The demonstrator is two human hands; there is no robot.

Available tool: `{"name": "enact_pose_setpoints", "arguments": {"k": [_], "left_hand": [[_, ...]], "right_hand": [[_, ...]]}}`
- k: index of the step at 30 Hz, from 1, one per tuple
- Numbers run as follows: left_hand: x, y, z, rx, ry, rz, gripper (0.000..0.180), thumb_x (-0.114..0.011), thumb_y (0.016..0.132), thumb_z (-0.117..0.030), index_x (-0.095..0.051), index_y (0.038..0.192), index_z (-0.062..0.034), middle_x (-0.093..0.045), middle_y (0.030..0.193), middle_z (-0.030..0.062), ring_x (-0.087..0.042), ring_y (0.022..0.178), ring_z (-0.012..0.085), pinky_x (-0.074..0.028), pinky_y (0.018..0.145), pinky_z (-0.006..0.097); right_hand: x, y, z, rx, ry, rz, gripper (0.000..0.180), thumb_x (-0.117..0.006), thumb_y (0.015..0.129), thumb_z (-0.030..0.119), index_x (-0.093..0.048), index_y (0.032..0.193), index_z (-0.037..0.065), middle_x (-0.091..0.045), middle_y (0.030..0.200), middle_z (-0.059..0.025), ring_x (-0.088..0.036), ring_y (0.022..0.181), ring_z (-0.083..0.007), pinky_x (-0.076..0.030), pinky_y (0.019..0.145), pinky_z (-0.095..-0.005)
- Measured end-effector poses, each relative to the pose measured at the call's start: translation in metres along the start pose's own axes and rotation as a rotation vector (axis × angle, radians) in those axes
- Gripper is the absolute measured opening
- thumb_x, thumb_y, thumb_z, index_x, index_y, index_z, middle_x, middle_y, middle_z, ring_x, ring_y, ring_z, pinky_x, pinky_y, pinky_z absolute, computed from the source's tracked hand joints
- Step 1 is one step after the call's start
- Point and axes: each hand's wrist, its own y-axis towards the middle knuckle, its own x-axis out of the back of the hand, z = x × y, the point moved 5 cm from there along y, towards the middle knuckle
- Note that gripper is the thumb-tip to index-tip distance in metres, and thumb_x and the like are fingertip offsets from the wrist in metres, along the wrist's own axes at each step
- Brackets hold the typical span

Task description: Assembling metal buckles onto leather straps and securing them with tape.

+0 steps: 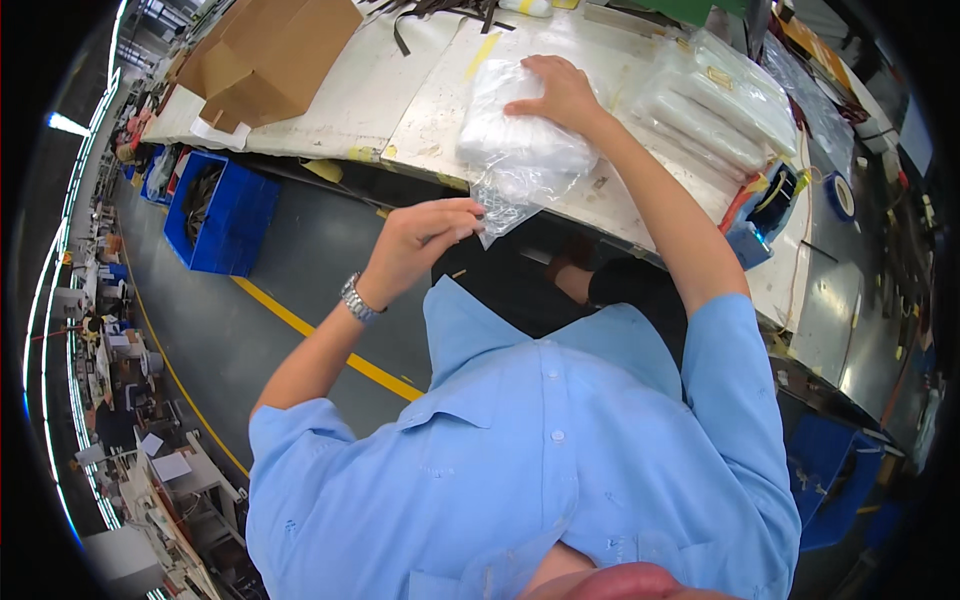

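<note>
A clear plastic bag (530,150) with soft white contents lies at the table's front edge, its loose end hanging over the side. My right hand (563,95) rests on top of it, thumb and fingers spread apart. At the hanging end, my left hand (425,240) is closed, with thumb and fingertips pinching the clear film. A tiny dark spot shows at those fingertips, too small to name. To the right of the bag lies a stack of similar filled clear bags (705,110).
An open cardboard box (270,60) stands on the white table (420,110) at the left, near dark strips (440,10). A blue tape dispenser (765,215) and a tape roll (840,197) are at the right. Below the table's left edge sits a blue bin (218,215).
</note>
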Motion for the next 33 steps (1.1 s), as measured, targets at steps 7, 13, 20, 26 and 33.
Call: {"name": "enact_pose_setpoints", "arguments": {"k": [7,13,20,26,33], "left_hand": [[-0.054,-0.054,0.015,0.009,0.108,-0.531,0.025,-0.076,0.089,0.006,-0.081,0.11,-0.0069,-0.065,0.14,0.0135,-0.076,0.096,0.0192,-0.062,0.076,0.03],[-0.052,-0.056,0.024,0.037,-0.006,-0.578,0.025,-0.077,0.089,0.006,-0.082,0.11,-0.0071,-0.067,0.121,0.0086,-0.066,0.077,0.0121,-0.054,0.067,0.027],[-0.03,-0.052,0.026,0.195,-0.358,-0.406,0.022,-0.072,0.095,0.003,-0.081,0.114,-0.0037,-0.065,0.088,0.0037,-0.057,0.065,0.0068,-0.046,0.058,0.023],[-0.034,-0.043,0.041,0.265,-0.709,-0.519,0.018,-0.066,0.103,-0.002,-0.079,0.115,0.0033,-0.065,0.088,0.0025,-0.054,0.062,0.0062,-0.047,0.059,0.022],[-0.015,-0.044,0.027,0.248,-0.661,-0.8,0.023,-0.064,0.106,-0.006,-0.074,0.123,0.0064,-0.069,0.097,0.0066,-0.058,0.064,0.0071,-0.053,0.061,0.024]], "right_hand": [[0.077,-0.078,0.118,0.305,0.29,-0.03,0.047,-0.078,0.089,0.014,-0.069,0.136,0.009,-0.062,0.149,-0.0118,-0.056,0.139,-0.0351,-0.044,0.118,-0.0473],[0.058,-0.141,0.163,0.628,-0.097,0.344,0.052,-0.08,0.081,0.01,-0.067,0.131,0.013,-0.063,0.136,-0.006,-0.051,0.139,-0.0339,-0.041,0.116,-0.0473],[0.072,-0.112,0.17,0.688,0.096,0.384,0.015,-0.08,0.087,0.015,-0.067,0.086,0.007,-0.065,0.093,-0.0067,-0.061,0.101,-0.0284,-0.048,0.097,-0.0424],[0.064,-0.102,0.167,0.537,0.214,0.42,0.022,-0.075,0.095,0.018,-0.067,0.079,0.004,-0.061,0.072,-0.0115,-0.061,0.076,-0.0312,-0.052,0.077,-0.0418],[0.063,-0.093,0.164,0.416,0.336,0.327,0.015,-0.072,0.097,0.012,-0.08,0.107,0.004,-0.061,0.069,-0.0129,-0.06,0.066,-0.0309,-0.049,0.065,-0.0414]]}}
